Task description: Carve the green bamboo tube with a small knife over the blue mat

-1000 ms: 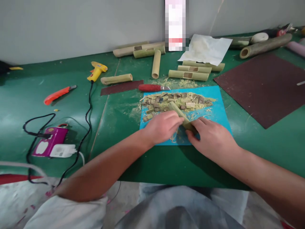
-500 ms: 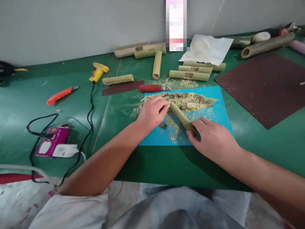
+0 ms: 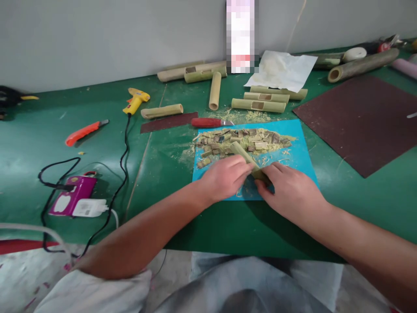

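A short pale-green bamboo tube (image 3: 240, 151) lies slanted over a blue sheet (image 3: 293, 130), its far end among wood chips and sawdust (image 3: 257, 141). My right hand (image 3: 289, 184) is wrapped round the near end of the tube. My left hand (image 3: 226, 178) is closed, with its fingertips pressed against the side of the tube around its middle. Whatever the left fingers pinch, if anything, is hidden. Just beyond the sheet's far edge rests a red-handled carving knife (image 3: 210, 122).
Several cut bamboo tubes (image 3: 259, 105) lie toward the wall, some with square openings. White paper (image 3: 282, 69) covers part of them. At right is a brown sheet (image 3: 361, 126). On the left are a yellow glue gun (image 3: 135, 101), an orange cutter (image 3: 83, 134) and a purple power box (image 3: 73, 195) with cords.
My left hand has slid along the tube from its far end toward my right hand, uncovering chips on the left of the blue sheet. My right hand keeps its grip.
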Demonstrator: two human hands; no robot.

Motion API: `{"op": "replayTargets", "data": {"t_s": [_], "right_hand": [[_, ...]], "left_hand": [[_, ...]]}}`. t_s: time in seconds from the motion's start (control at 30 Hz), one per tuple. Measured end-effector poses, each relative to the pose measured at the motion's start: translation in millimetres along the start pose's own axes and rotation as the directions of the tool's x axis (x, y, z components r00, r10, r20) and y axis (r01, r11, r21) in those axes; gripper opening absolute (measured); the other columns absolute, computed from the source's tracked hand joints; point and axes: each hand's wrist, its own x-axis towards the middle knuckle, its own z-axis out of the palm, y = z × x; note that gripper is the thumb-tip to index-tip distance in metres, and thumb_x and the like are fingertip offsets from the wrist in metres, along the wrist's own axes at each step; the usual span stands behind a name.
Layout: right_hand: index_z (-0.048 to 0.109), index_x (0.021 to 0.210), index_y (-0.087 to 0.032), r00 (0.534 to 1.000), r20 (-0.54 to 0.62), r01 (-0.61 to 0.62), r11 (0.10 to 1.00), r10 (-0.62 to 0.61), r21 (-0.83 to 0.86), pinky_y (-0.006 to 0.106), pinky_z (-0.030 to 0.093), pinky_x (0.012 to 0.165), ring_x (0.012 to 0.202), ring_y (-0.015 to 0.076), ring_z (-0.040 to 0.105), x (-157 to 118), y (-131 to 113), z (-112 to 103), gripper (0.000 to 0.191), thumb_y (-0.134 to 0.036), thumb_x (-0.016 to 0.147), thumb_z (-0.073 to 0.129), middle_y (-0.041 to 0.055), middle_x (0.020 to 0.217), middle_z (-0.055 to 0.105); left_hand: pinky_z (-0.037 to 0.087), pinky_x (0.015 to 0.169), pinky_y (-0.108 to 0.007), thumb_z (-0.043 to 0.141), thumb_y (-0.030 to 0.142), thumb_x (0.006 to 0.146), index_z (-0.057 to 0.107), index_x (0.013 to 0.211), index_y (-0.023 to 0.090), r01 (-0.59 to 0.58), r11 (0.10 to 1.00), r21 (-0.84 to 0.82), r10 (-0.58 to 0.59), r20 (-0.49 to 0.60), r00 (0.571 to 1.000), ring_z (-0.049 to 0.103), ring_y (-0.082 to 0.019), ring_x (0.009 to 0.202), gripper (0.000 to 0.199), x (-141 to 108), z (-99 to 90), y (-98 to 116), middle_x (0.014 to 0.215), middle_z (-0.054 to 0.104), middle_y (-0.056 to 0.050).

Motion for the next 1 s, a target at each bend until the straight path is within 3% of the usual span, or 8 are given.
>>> {"op": "replayTargets", "data": {"t_s": [0.17,0.3,0.43,0.57,0.7,0.87,1.0], "right_hand": [[0.066,0.083,-0.014,1.000,0.007,-0.005,1.000,0.005,-0.008,0.032,0.031,0.057,0.067,0.0183,0.059,1,0,0,0.020,-0.028,0.092,0.055,0.0077,0.080,0.067],[0.066,0.082,-0.014,1.000,0.012,-0.002,1.000,0.002,-0.006,0.032,0.031,0.057,0.067,0.0180,0.059,1,1,0,0.020,-0.028,0.092,0.054,0.0075,0.080,0.067],[0.065,0.082,-0.015,1.000,0.001,-0.002,1.000,0.002,-0.008,0.032,0.030,0.056,0.066,0.0174,0.058,1,1,0,0.020,-0.029,0.092,0.054,0.0070,0.079,0.066],[0.065,0.082,-0.015,1.000,0.010,-0.004,1.000,0.004,-0.006,0.032,0.030,0.056,0.066,0.0175,0.058,1,0,0,0.019,-0.028,0.091,0.054,0.0077,0.080,0.067],[0.065,0.081,-0.015,1.000,0.016,-0.011,1.000,0.012,-0.011,0.032,0.029,0.056,0.065,0.0174,0.057,2,0,1,0.021,-0.030,0.091,0.054,0.0069,0.078,0.065],[0.065,0.082,-0.015,1.000,0.023,-0.019,1.000,0.019,0.006,0.032,0.030,0.057,0.066,0.0176,0.058,1,0,1,0.019,-0.028,0.091,0.055,0.0071,0.080,0.067],[0.066,0.084,-0.015,0.999,0.035,-0.036,0.999,0.035,0.013,0.032,0.032,0.058,0.068,0.0182,0.059,1,1,1,0.020,-0.029,0.092,0.054,0.0076,0.081,0.067]], "left_hand": [[0.055,0.076,-0.028,0.052,0.022,0.102,0.071,0.098,0.011,0.047,0.996,0.080,-0.035,-0.147,0.989,0.067,-0.017,0.082,0.023,0,0.3,-6,0.088,0.069,-0.008],[0.056,0.073,-0.026,0.049,0.024,0.103,0.071,0.107,0.014,-0.003,0.999,0.041,0.004,-0.032,0.999,0.067,-0.016,0.081,0.025,-1,1.3,-9,0.088,0.069,-0.007],[0.056,0.078,-0.027,0.053,0.022,0.101,0.071,0.101,0.015,0.091,0.994,0.055,-0.081,-0.163,0.983,0.067,-0.015,0.085,0.020,0,0.4,-13,0.091,0.070,-0.006],[0.055,0.074,-0.026,0.052,0.023,0.102,0.071,0.103,0.014,0.021,1.000,0.007,-0.021,-0.077,0.997,0.067,-0.015,0.082,0.021,1,0.3,-13,0.089,0.070,-0.006],[0.055,0.077,-0.026,0.056,0.019,0.099,0.072,0.099,0.013,0.084,0.996,0.032,-0.077,-0.173,0.982,0.068,-0.015,0.083,0.017,2,-1.5,-16,0.090,0.070,-0.006],[0.056,0.076,-0.025,0.056,0.020,0.100,0.071,0.104,0.014,0.038,0.999,-0.025,-0.040,-0.096,0.995,0.068,-0.014,0.084,0.017,1,-1.4,-14,0.090,0.071,-0.006],[0.056,0.075,-0.027,0.054,0.022,0.101,0.071,0.101,0.014,0.075,0.996,0.040,-0.068,-0.148,0.987,0.068,-0.015,0.082,0.019,0,1.2,-6,0.089,0.070,-0.006]]}}
